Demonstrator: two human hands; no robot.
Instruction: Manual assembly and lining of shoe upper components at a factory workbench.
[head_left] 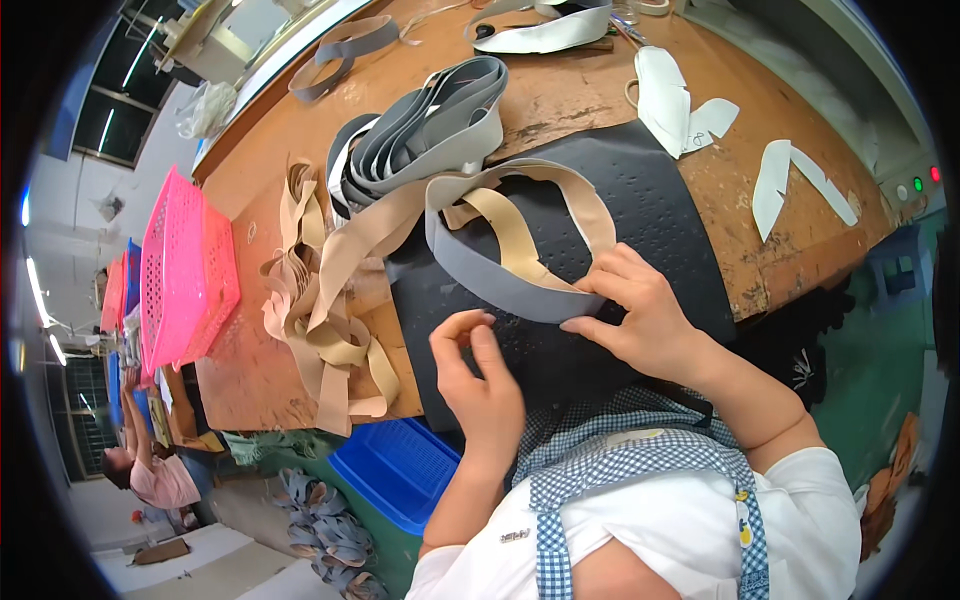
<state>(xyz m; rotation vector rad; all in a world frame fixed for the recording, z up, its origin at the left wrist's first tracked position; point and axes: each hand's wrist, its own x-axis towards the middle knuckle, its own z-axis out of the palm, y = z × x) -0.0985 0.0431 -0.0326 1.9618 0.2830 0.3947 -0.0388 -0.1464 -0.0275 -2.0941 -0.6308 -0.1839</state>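
My right hand (640, 315) pinches the near end of a curved grey strip with a tan lining (500, 280) that lies on a black perforated mat (660, 230). My left hand (478, 375) hovers just left of it, thumb and fingers curled close together and holding nothing I can see. A stack of grey curved strips (440, 130) sits behind the mat. A pile of tan curved strips (320, 300) lies to the left of my left hand.
The worn wooden workbench (570, 90) also carries white cut pieces (680, 100) at the right and more grey strips at the back. A pink mesh basket (180, 270) stands on the left, and a blue crate (400, 470) sits below the bench edge. Another person (150, 475) sits far left.
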